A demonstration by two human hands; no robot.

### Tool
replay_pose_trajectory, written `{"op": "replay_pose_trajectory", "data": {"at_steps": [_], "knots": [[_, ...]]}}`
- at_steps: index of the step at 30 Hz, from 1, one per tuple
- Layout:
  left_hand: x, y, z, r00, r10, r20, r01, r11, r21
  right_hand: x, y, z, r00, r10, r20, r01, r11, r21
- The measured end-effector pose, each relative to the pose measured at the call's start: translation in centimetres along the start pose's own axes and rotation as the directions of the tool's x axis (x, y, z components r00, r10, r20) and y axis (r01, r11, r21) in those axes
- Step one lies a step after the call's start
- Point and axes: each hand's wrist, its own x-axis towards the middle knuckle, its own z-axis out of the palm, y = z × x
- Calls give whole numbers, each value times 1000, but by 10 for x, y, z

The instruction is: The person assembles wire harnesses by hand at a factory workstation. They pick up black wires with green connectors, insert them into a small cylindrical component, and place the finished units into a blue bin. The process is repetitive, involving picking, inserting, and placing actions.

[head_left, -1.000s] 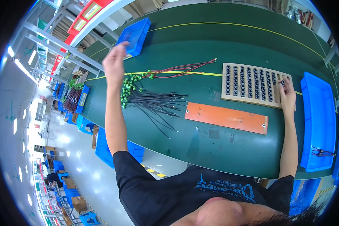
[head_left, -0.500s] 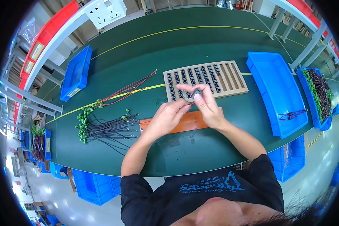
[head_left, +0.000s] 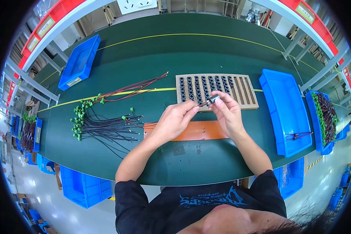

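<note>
My right hand (head_left: pixel 231 117) pinches a small dark cylindrical part (head_left: pixel 213 100) with a shiny metal end, over the near edge of a wooden rack (head_left: pixel 255 102). My left hand (head_left: pixel 174 120) grips a thin reddish wire (head_left: pixel 202 103); its tip points at the metal end. Whether the two touch I cannot tell. Rows of similar black cylinders (head_left: pixel 197 87) fill most of the rack's slots, while the slots at its right show bare wood. Beneath my hands lies an orange strip (head_left: pixel 199 131). Black wires (head_left: pixel 109 127) with green connectors (head_left: pixel 78 117) lie beside my left forearm.
Red wires (head_left: pixel 138 86) lie farther back on the green table (head_left: pixel 163 58). A blue tray (head_left: pixel 282 113) with a few wires stands at the right, beside a blue bin (head_left: pixel 319 136) packed with wires. Another blue tray (head_left: pixel 78 62) stands far left.
The view has shifted slightly. My right hand has turned, so the cylinder now lies sideways with its metal end facing the wire in my left hand.
</note>
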Motion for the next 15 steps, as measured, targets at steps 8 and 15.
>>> {"op": "replay_pose_trajectory", "data": {"at_steps": [8,15], "knots": [[0,-3,6,996,80,-45,-78,996,31,-3,9,7,998,11,58,-9,999,-33],[-2,-9,15,997,-75,10,75,951,-300,-10,14,14,983,109,145,-114,993,31]]}}
